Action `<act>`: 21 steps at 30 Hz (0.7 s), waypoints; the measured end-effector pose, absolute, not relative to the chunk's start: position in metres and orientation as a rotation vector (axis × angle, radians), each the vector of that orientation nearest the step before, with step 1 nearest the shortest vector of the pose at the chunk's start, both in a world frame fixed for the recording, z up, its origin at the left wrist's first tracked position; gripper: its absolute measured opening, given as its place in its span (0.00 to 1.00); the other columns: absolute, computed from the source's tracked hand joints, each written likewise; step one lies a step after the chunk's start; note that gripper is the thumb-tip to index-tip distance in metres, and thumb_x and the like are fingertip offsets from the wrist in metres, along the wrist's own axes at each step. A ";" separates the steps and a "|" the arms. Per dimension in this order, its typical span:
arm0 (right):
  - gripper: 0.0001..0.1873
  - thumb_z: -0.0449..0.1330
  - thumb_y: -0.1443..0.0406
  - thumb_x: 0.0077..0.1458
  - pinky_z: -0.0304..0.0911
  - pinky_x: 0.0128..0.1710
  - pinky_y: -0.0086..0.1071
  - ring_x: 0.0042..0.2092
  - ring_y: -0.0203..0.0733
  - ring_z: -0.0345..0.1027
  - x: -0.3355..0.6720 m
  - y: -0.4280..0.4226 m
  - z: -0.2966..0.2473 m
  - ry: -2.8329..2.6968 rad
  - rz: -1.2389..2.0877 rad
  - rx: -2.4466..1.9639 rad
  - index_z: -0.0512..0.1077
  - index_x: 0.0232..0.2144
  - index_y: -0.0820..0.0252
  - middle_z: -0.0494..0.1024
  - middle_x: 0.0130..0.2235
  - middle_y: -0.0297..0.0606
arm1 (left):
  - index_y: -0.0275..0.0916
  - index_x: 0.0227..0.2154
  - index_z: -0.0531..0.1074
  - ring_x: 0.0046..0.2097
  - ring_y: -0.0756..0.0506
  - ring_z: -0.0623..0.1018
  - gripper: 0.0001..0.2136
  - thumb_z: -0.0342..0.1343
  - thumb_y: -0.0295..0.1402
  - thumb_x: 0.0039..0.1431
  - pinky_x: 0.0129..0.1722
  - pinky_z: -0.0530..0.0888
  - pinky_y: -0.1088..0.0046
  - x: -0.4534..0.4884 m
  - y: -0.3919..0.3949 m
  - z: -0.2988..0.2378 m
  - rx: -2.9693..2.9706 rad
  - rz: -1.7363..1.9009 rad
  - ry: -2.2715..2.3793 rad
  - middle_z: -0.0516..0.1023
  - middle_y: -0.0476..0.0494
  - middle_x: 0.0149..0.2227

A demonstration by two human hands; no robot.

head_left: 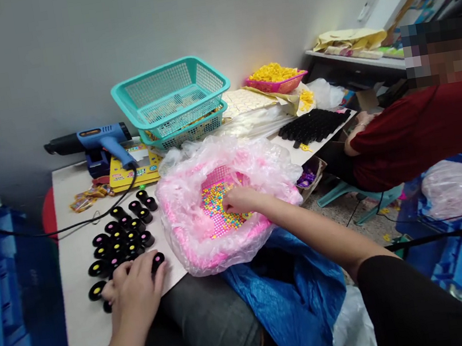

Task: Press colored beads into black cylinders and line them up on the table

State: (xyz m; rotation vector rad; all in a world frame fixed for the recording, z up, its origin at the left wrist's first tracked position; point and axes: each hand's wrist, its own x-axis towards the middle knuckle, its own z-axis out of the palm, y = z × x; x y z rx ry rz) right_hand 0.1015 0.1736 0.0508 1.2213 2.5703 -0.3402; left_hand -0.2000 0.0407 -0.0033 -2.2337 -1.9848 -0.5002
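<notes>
On counter (85,333), left hand (133,289) spread flat over black caps (121,235); right hand (239,199) pinching colored beads (219,209) inside pink basket (193,242); blue heat gun (96,141) behind.

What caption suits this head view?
Right hand dips into colourful beads; left hand rests beside black caps.

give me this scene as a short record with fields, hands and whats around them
left hand: left hand rests on black round caps on the white board
right hand: right hand reaches into coloured beads
bead holder: pink basket lined with clear plastic bag
behind: blue heat gun, stacked teal baskets
right side: person in red sleeve, seated
</notes>
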 end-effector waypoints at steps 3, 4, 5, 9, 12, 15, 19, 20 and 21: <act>0.12 0.54 0.69 0.54 0.56 0.35 0.29 0.40 0.42 0.69 0.101 0.171 0.050 2.597 -0.309 1.197 0.77 0.36 0.62 0.79 0.39 0.42 | 0.40 0.45 0.75 0.48 0.31 0.66 0.19 0.46 0.43 0.60 0.44 0.66 0.52 -0.196 0.040 -0.001 -2.048 -0.433 -2.122 0.68 0.32 0.50; 0.12 0.54 0.69 0.53 0.56 0.35 0.29 0.39 0.42 0.69 0.101 0.171 0.050 2.606 -0.302 1.187 0.77 0.36 0.62 0.79 0.39 0.42 | 0.41 0.45 0.76 0.49 0.31 0.65 0.19 0.47 0.44 0.60 0.44 0.66 0.51 -0.195 0.039 0.001 -1.987 -0.432 -2.173 0.66 0.32 0.51; 0.12 0.54 0.70 0.53 0.56 0.35 0.29 0.39 0.42 0.69 0.100 0.170 0.049 2.613 -0.293 1.181 0.77 0.35 0.62 0.79 0.39 0.42 | 0.41 0.45 0.75 0.50 0.30 0.65 0.19 0.47 0.45 0.60 0.44 0.65 0.50 -0.194 0.037 0.003 -1.943 -0.447 -2.209 0.64 0.31 0.51; 0.10 0.55 0.70 0.49 0.54 0.32 0.30 0.34 0.42 0.68 0.100 0.169 0.049 2.637 -0.265 1.209 0.77 0.29 0.64 0.78 0.34 0.44 | 0.38 0.44 0.75 0.50 0.32 0.66 0.17 0.50 0.42 0.59 0.47 0.63 0.49 -0.188 0.021 0.009 -1.847 -0.739 -2.169 0.65 0.32 0.49; 0.09 0.55 0.68 0.50 0.52 0.31 0.29 0.33 0.40 0.66 0.106 0.168 0.053 2.673 -0.285 1.278 0.75 0.30 0.65 0.77 0.33 0.42 | 0.36 0.36 0.75 0.43 0.38 0.70 0.13 0.49 0.37 0.60 0.47 0.64 0.54 -0.169 0.001 0.010 -2.247 -1.004 -1.980 0.71 0.36 0.38; 0.08 0.53 0.68 0.52 0.50 0.30 0.28 0.31 0.36 0.63 0.116 0.165 0.058 2.749 -0.361 1.402 0.72 0.31 0.64 0.74 0.32 0.38 | 0.39 0.33 0.74 0.37 0.43 0.73 0.11 0.46 0.35 0.62 0.42 0.69 0.64 -0.120 -0.009 0.006 -3.047 -0.790 -1.716 0.74 0.41 0.32; 0.03 0.54 0.72 0.47 0.48 0.29 0.26 0.28 0.31 0.58 0.128 0.156 0.063 2.907 -0.644 1.571 0.67 0.25 0.64 0.68 0.26 0.31 | 0.38 0.36 0.73 0.40 0.46 0.75 0.09 0.51 0.36 0.62 0.43 0.72 0.64 -0.030 0.007 -0.012 -3.599 -0.407 -1.532 0.76 0.43 0.38; 0.03 0.54 0.73 0.47 0.49 0.29 0.26 0.28 0.31 0.57 0.130 0.150 0.064 2.936 -0.735 1.596 0.66 0.24 0.64 0.67 0.25 0.30 | 0.37 0.41 0.72 0.42 0.46 0.75 0.10 0.52 0.37 0.62 0.43 0.73 0.62 -0.010 0.013 -0.017 -3.666 -0.346 -1.552 0.75 0.43 0.42; 0.03 0.54 0.73 0.46 0.49 0.29 0.26 0.27 0.31 0.57 0.132 0.144 0.066 2.964 -0.845 1.626 0.66 0.24 0.64 0.66 0.24 0.29 | 0.37 0.44 0.71 0.44 0.45 0.75 0.12 0.53 0.38 0.61 0.44 0.74 0.61 0.006 0.019 -0.021 -3.721 -0.293 -1.582 0.74 0.42 0.45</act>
